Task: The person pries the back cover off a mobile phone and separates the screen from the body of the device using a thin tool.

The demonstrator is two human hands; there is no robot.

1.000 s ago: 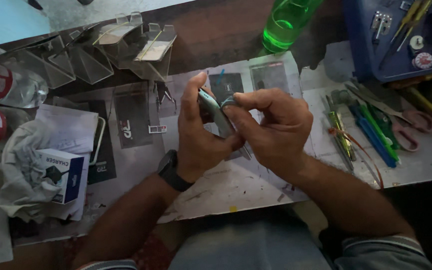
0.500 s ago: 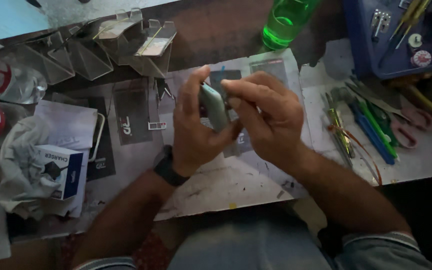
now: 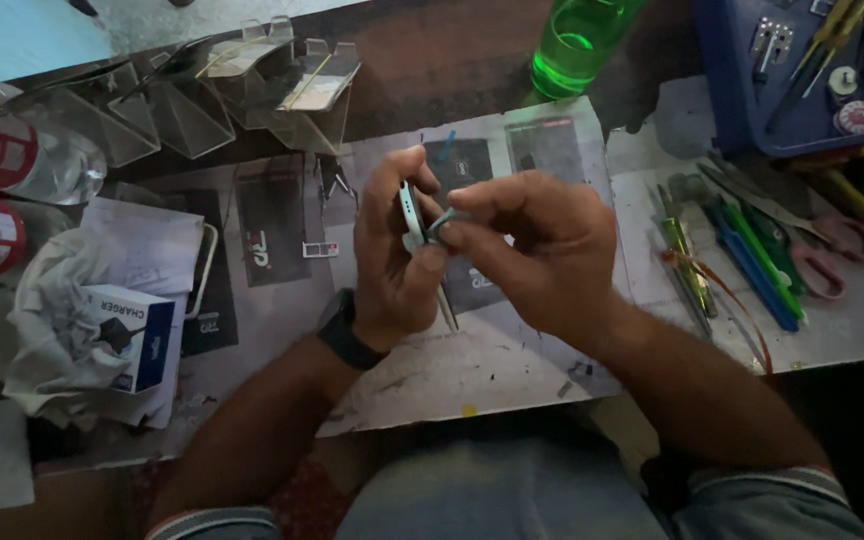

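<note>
Two hands (image 3: 392,255) (image 3: 542,250) gripping phone (image 3: 412,215), tools (image 3: 742,250) near

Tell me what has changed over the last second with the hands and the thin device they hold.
The thin pale-green flat device has been turned edge-on towards the camera; a second ago its broad face showed more. The right hand has shifted so its fingertips pinch at the device's edge. The left hand still grips it, and the green plastic bottle and the tools on the paper-covered bench lie as before.

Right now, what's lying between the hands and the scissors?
In the head view, a row of hand tools lies on the paper between the right hand and the pink-handled scissors.
</note>
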